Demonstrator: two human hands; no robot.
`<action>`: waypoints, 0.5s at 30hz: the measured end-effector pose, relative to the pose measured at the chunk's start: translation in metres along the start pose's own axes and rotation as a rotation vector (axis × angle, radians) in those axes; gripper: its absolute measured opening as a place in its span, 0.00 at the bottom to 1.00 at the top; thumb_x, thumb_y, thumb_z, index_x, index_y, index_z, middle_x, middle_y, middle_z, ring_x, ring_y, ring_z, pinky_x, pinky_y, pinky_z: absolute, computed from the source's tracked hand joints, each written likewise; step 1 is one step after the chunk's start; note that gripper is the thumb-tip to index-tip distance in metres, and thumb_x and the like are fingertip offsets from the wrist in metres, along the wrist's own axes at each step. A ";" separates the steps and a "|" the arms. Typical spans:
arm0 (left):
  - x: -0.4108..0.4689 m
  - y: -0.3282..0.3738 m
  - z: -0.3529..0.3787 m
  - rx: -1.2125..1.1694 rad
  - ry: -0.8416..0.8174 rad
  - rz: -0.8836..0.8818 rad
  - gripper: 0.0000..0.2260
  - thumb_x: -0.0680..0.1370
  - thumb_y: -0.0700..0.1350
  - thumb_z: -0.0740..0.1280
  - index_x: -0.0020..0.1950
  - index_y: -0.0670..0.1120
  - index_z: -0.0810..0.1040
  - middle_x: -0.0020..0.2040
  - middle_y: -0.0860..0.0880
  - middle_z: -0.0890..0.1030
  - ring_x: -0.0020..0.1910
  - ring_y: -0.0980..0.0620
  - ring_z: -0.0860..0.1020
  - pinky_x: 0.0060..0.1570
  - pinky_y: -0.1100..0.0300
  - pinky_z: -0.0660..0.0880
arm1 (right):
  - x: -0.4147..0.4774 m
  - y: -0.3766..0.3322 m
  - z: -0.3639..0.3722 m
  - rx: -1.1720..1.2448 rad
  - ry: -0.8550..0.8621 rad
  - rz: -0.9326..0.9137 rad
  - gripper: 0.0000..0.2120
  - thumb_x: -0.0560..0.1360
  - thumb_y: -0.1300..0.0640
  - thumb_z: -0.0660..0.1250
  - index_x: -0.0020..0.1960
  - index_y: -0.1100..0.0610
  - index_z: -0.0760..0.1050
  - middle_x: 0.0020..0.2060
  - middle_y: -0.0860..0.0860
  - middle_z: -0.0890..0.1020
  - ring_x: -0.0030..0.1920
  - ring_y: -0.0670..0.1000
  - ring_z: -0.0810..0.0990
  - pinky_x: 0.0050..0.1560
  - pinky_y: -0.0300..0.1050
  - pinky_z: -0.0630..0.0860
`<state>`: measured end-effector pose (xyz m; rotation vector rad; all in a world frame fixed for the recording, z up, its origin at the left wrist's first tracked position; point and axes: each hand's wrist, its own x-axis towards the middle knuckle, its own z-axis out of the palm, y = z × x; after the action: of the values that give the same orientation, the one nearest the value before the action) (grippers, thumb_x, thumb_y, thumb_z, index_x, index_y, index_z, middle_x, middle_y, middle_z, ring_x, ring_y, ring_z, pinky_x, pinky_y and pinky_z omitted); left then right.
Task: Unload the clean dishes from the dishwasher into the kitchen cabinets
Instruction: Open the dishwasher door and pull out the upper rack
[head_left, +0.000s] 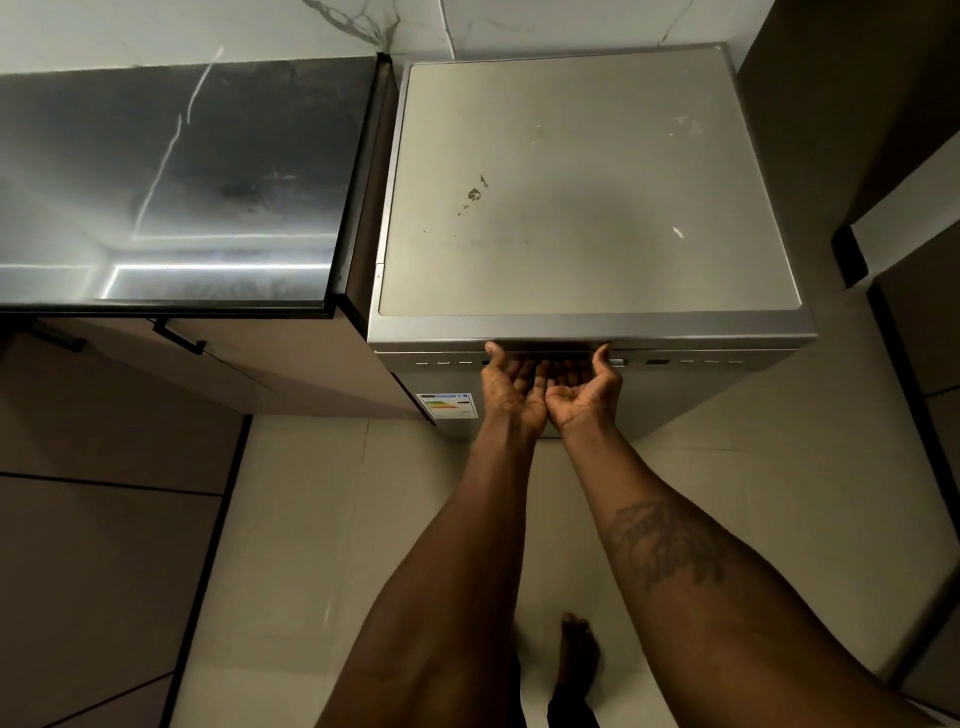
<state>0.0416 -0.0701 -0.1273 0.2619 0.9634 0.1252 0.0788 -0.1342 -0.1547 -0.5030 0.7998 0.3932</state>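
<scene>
Both hands at the closed, boxy brushed-silver metal dishwasher (587, 182).
Its flat matte top is scuffed; left of it lies a glossy black stone surface (171, 182). Palms up, the left hand (511, 387) and right hand (584, 388) hook fingers into its narrow recessed handle slot (550, 355), thumbs on the lip. A small striped paper label (447, 406) sits on its front.

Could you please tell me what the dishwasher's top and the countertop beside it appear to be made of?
Dishwasher top: looks like silver-grey painted or coated metal with a matte finish. It shows only a dull sheen, with small scuffs and dark marks.
Countertop: probably polished dark stone or a stone-look slab. It is glossy, shows sharp bright reflections, and has pale veins.
</scene>
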 end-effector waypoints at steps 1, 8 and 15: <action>0.000 0.001 0.000 -0.002 -0.002 -0.009 0.30 0.80 0.61 0.65 0.70 0.38 0.72 0.62 0.40 0.77 0.65 0.42 0.75 0.71 0.50 0.69 | 0.002 0.001 -0.001 -0.009 0.008 0.003 0.19 0.78 0.44 0.67 0.58 0.59 0.77 0.49 0.57 0.80 0.51 0.55 0.80 0.50 0.48 0.78; -0.006 -0.024 -0.036 0.042 0.078 -0.007 0.30 0.77 0.63 0.67 0.68 0.40 0.73 0.61 0.38 0.79 0.61 0.40 0.78 0.56 0.50 0.79 | -0.013 0.002 -0.056 -0.291 0.092 0.065 0.39 0.63 0.41 0.78 0.65 0.60 0.71 0.59 0.61 0.81 0.58 0.61 0.80 0.59 0.55 0.80; -0.023 -0.041 -0.073 0.185 0.218 0.048 0.39 0.65 0.65 0.78 0.68 0.43 0.74 0.62 0.39 0.79 0.57 0.43 0.81 0.53 0.52 0.82 | -0.037 -0.002 -0.081 -0.398 0.168 0.109 0.52 0.58 0.33 0.79 0.72 0.56 0.65 0.63 0.60 0.76 0.62 0.62 0.78 0.56 0.56 0.78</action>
<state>-0.0322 -0.1028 -0.1598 0.4486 1.1876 0.1103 0.0095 -0.1868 -0.1739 -0.8745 0.9183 0.6219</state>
